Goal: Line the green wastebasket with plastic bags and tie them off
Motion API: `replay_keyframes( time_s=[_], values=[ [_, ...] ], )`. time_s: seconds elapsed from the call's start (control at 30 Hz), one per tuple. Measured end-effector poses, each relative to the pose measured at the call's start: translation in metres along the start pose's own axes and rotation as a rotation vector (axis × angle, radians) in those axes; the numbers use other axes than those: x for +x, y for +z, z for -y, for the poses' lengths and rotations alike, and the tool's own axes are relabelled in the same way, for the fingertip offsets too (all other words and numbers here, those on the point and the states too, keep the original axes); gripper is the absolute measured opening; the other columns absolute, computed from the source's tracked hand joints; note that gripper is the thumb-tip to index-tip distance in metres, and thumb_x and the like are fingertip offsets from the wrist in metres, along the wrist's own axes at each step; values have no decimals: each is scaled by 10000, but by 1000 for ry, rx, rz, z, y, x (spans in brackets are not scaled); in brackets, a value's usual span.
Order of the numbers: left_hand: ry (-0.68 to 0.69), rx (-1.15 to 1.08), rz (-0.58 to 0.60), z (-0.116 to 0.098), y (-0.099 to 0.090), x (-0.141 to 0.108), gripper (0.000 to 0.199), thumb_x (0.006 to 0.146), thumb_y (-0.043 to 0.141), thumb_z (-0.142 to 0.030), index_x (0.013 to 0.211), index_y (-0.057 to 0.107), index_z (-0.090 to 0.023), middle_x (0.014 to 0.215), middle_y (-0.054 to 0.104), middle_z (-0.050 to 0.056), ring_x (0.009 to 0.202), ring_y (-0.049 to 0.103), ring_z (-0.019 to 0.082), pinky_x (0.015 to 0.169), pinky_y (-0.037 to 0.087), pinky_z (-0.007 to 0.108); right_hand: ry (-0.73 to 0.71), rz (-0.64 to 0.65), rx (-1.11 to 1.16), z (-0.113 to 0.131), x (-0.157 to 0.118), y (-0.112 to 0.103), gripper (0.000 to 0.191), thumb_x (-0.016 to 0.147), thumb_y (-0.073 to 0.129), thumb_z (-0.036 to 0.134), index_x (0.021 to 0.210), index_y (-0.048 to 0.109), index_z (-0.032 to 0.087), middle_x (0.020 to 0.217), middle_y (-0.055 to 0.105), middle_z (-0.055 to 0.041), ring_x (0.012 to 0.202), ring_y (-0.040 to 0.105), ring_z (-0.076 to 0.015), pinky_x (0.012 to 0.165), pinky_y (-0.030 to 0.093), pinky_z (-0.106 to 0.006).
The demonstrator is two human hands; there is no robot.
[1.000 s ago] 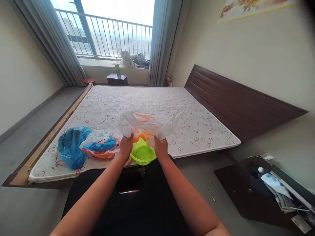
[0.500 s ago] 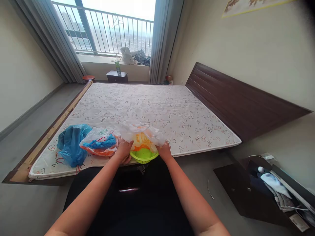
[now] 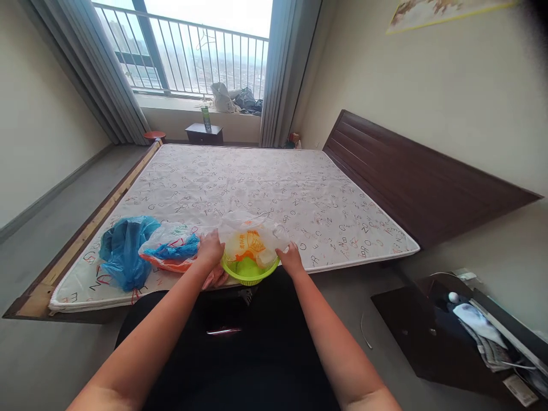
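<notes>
A translucent white plastic bag (image 3: 252, 237) with orange and yellow print lies spread over a lime green basket (image 3: 249, 278) at the near edge of the mattress. My left hand (image 3: 210, 250) is closed at the bag's left edge, its fingertips partly hidden. On the other side my right hand (image 3: 291, 258) pinches the bag's right edge beside the basket rim. Close to my left wrist lie a red and white plastic bag (image 3: 160, 235) and a small crumpled blue bag (image 3: 177, 249). Farther left rests a larger blue plastic bag (image 3: 131, 251) with something dark inside.
The letter-printed mattress (image 3: 257, 177) stretches ahead to a dark wooden headboard (image 3: 411, 165) on the right. A dark cabinet (image 3: 411, 325) with clothes and a cable stands at lower right. Beyond the bed is a small nightstand (image 3: 204, 135) with a green bottle (image 3: 206, 119).
Both hands have spread slightly apart, and the bunched plastic bag now lies flatter and wider over the basket, its print showing more fully. The other bags have stayed in place.
</notes>
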State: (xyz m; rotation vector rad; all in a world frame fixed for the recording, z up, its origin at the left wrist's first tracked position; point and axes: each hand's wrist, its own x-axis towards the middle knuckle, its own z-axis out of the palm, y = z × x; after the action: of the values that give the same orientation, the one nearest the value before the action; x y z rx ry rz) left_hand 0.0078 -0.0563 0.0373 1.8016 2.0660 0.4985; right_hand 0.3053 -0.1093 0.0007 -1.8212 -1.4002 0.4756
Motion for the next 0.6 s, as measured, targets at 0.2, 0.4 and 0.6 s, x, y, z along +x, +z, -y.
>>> replay_keyframes(
  time_s=[0.2,0.4,0.6],
  values=[
    [496,-7,-381,-46,-12,-38,583,824,555,-113,1405,512,-146,1566,441,191,1549,254,346,1249,246,565,-479,-357,-106,48,-39,-5,350,909,577,275,1245,523,195,1266,577,-153,1247,524,-286,1070,433,-502],
    [961,171,220,-99,6,-10,278,898,452,-51,1017,666,-182,1080,702,111,976,678,222,878,550,341,-482,80,-517,83,-4,10,180,932,480,109,1007,625,185,1016,670,-99,1023,582,-242,1065,404,-414],
    [921,260,328,-104,26,25,352,855,482,10,1063,710,-159,1136,735,125,1028,698,229,902,527,309,-401,358,-780,75,34,18,264,978,468,125,1191,624,132,1195,680,-174,1078,641,-258,967,439,-381]
  ],
)
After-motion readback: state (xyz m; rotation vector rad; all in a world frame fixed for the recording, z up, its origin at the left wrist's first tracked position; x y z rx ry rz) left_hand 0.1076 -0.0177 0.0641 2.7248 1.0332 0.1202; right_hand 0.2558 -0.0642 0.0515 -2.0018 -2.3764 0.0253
